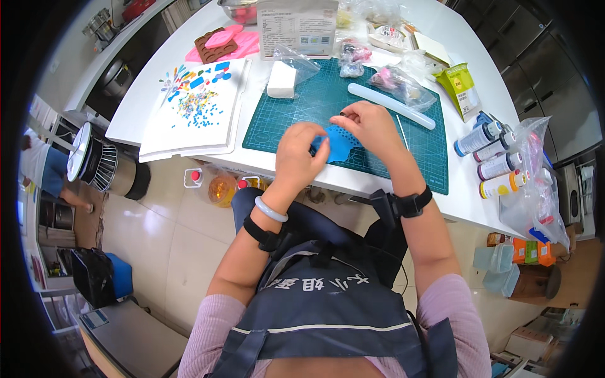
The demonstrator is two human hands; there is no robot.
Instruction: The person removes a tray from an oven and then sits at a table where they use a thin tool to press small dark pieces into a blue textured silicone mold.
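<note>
Both hands are together over the front part of a green cutting mat [277, 123]. Between them is a thin, soft-looking blue sheet [341, 149], dotted with small round holes along its upper part. My left hand [301, 153] is closed on the sheet's left edge, thumb and fingers pinched. The fingers of my right hand [372, 128] grip its upper right side. A white rolling pin [391, 106] lies slantwise beyond my right hand. A thin white stick [402, 132] rests beside my right wrist. Behind the left hand stands a white block [282, 80] in a clear bag.
On the left, a white board [157, 135] carries many small coloured cut-outs. Pink and brown moulds [217, 45] lie behind it. Several colour bottles [498, 167] line the table's right side near a green pouch [458, 91]. Oil jugs [220, 189] stand on the floor below.
</note>
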